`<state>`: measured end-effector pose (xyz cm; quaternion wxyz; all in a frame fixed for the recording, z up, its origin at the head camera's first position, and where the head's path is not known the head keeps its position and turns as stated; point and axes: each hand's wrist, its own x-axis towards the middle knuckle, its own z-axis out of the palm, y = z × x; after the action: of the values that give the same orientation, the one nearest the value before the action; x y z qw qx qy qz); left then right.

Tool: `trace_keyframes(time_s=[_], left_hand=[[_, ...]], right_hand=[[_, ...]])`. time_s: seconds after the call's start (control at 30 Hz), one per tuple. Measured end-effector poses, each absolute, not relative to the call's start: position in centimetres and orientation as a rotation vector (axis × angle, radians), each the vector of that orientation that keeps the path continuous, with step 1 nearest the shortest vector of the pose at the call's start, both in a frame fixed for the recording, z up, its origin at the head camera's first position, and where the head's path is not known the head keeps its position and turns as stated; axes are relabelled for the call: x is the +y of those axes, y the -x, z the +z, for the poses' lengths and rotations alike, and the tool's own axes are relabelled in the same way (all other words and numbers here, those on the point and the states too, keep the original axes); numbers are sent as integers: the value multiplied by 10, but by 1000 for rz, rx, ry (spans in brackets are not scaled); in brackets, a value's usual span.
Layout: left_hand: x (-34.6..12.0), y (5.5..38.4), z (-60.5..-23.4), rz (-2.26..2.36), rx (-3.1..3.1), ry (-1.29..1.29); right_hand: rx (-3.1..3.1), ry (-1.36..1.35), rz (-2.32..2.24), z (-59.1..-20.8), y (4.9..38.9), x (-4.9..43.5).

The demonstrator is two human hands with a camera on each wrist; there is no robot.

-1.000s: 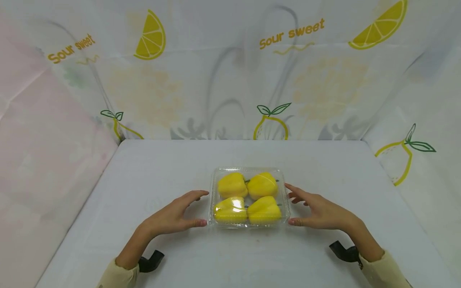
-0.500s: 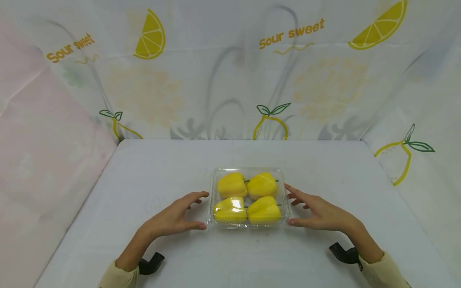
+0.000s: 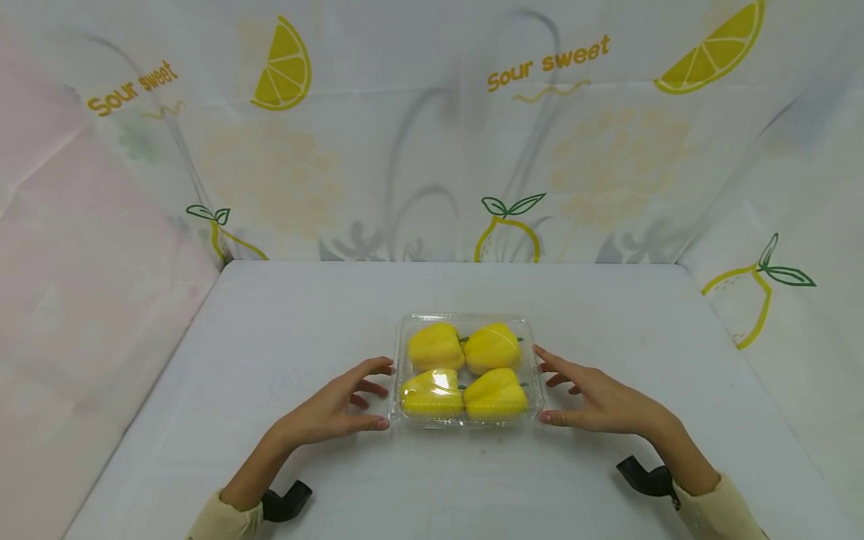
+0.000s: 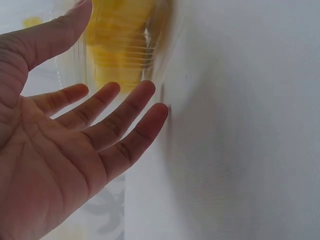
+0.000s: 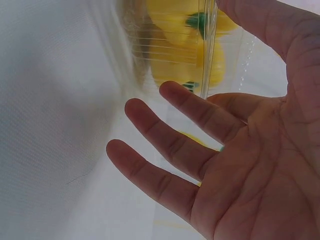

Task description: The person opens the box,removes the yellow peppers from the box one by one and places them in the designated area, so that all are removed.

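Observation:
A clear plastic clamshell box [image 3: 466,424] sits on the white table, its lid down over several yellow bell peppers [image 3: 435,346] with green stems. At its left side is my left hand [image 3: 331,411], fingers spread and thumb at the near left corner. My right hand [image 3: 603,401] is placed the same way at the right side, fingertips and thumb at the box edge. In both wrist views the palms face the ridged side walls of the box, and nothing lies in either palm. Whether the fingertips touch the plastic is hard to tell.
The white table [image 3: 466,487] runs back to a fabric backdrop [image 3: 432,150] printed with lemons and lettering. Similar fabric hangs at the left and right sides. A black curved piece is at each wrist, beside the cream sleeves.
The left hand's lower fingers have spread down a little and show more, and its fingertips sit slightly nearer the box. The right hand and the box stay practically still.

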<state>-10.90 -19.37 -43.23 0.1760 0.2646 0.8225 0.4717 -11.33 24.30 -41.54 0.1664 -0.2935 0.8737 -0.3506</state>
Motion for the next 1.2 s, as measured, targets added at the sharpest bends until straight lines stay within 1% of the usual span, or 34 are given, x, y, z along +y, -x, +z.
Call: trace_keyframes(time_s=[0.8,1.2], left_hand=[[-190,108,-427,1603,1825,-411],[-187,109,-425,1689,1733,-331]], right_hand=[[2470,804,-1015,-418,112,243],[2451,800,-1031,-415,110,242]])
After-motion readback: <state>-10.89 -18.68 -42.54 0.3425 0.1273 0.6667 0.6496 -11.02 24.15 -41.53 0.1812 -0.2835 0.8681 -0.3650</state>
